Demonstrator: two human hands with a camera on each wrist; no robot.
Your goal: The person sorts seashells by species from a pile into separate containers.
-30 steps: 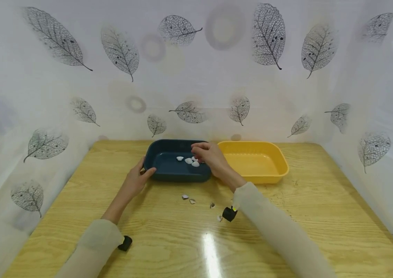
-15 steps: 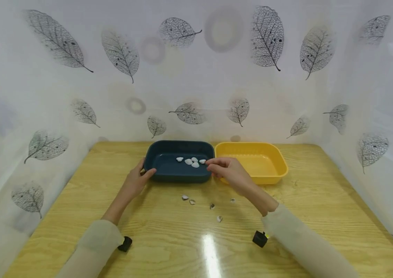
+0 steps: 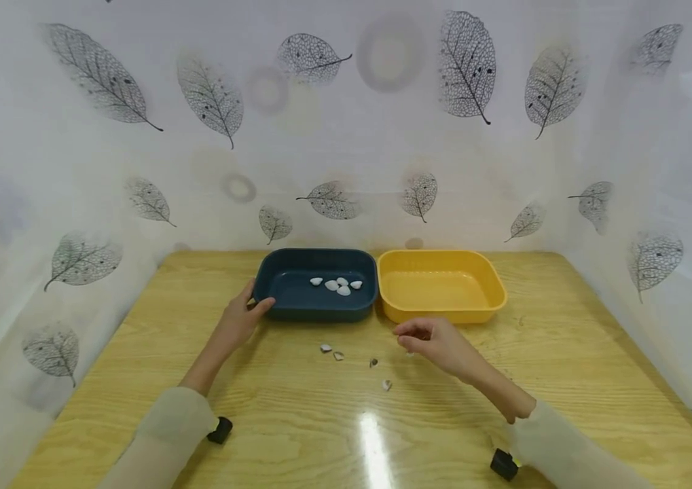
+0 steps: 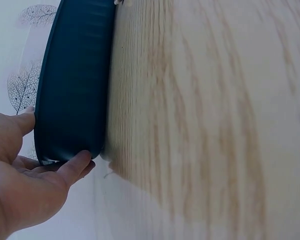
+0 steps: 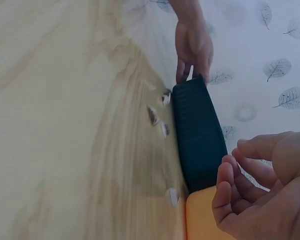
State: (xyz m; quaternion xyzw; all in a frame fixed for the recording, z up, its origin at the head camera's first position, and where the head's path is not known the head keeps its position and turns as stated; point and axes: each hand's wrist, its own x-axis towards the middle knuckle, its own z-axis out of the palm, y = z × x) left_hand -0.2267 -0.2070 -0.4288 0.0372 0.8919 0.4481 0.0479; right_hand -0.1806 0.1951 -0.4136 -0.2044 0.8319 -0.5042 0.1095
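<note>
At its left end the dark blue tray [image 3: 315, 316] is gripped by my left hand [image 3: 238, 322], thumb over the rim and fingers along the outer wall. Several white seashells [image 3: 343, 290] lie inside that tray, toward its right half. Loosely curled, my right hand [image 3: 443, 346] hovers over the wooden table in front of the yellow tray, and no object shows between its fingers [image 5: 260, 147]. One shell [image 3: 409, 354] is partly hidden beneath it. More shells lie scattered on the table: a pale one [image 3: 326, 348], one beside it [image 3: 338, 355], a darker one [image 3: 373, 363] and another nearer [image 3: 386, 385].
A yellow tray [image 3: 443, 316] stands right against the dark blue tray's right end. Both sit toward the back of the wooden table [image 3: 297, 421]. Behind and at the sides hangs a pale leaf-patterned cloth [image 3: 346, 136].
My right hand has come out of the dark blue tray and moved right and toward me, to the table in front of the yellow tray. The left hand stays on the tray's end.
</note>
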